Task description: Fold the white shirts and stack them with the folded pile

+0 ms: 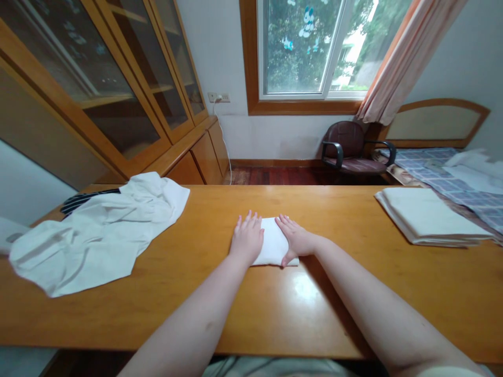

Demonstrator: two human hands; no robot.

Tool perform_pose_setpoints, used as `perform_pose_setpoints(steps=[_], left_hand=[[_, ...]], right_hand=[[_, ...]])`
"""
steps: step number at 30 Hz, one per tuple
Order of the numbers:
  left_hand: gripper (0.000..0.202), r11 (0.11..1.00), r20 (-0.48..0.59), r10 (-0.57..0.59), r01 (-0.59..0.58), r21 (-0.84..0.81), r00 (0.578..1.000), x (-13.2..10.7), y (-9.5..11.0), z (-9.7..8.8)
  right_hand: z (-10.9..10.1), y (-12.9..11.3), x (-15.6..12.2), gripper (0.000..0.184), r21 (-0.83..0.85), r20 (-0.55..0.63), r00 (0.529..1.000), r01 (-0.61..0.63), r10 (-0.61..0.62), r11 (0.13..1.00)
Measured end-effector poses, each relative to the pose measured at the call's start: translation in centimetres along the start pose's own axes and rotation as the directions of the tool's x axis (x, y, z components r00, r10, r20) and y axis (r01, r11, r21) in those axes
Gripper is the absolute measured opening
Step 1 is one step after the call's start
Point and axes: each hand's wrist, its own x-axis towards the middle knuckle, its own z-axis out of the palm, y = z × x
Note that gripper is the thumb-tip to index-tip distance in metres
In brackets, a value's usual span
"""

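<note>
Flat white cloth (273, 243), apparently folded

I watch through one camera on the wearer's head, set above and behind the left grip (247, 240) and right grip (297, 242), facing forward and tilted down. It sits close enough that the forearms (202, 301) loom large below the grips, yet wide enough to catch the counter (200, 235) around them and the window (293, 68) well beyond.

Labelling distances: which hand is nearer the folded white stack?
Right. The right hand lies on the small cloth, left of the stack; the left hand lies farther left.
</note>
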Motion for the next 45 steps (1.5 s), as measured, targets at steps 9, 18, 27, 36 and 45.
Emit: perform_pose_setpoints(steps=[9, 18, 27, 36, 45], left_hand=[[0.064, 0.998, 0.112, 0.062, -0.062, 0.000, 0.992, -0.5, 1.3, 0.9], [0.053, 0.980, 0.205, -0.154, 0.177, -0.095, 0.966, 1.3, -2.2, 1.2], [0.053, 0.972, 0.220, -0.191, 0.216, -0.096, 0.957, 1.4, -2.8, 1.7], [0.050, 0.973, 0.191, -0.176, 0.201, -0.118, 0.966, 1.3, -2.8, 1.7], [0.052, 0.969, 0.205, -0.170, 0.201, -0.141, 0.964, 1.3, -2.7, 1.2]], right_hand=[[0.4, 0.0, 0.0, 0.147, -0.012, -0.054, 0.999, 0.000, 0.000, 1.000], [0.3, -0.5, -1.2, 0.137, -0.017, -0.076, 0.994, -0.082, 0.081, 0.996], [0.5, -4.3, -1.7, 0.115, -0.179, -0.335, 0.942, -0.082, 0.018, 0.980], [2.3, -5.7, 0.1, 0.090, -0.193, -0.267, 0.961, 0.019, -0.071, 0.981], [2.0, -4.4, -0.6, 0.123, -0.125, -0.215, 0.976, -0.063, 0.035, 0.990]])
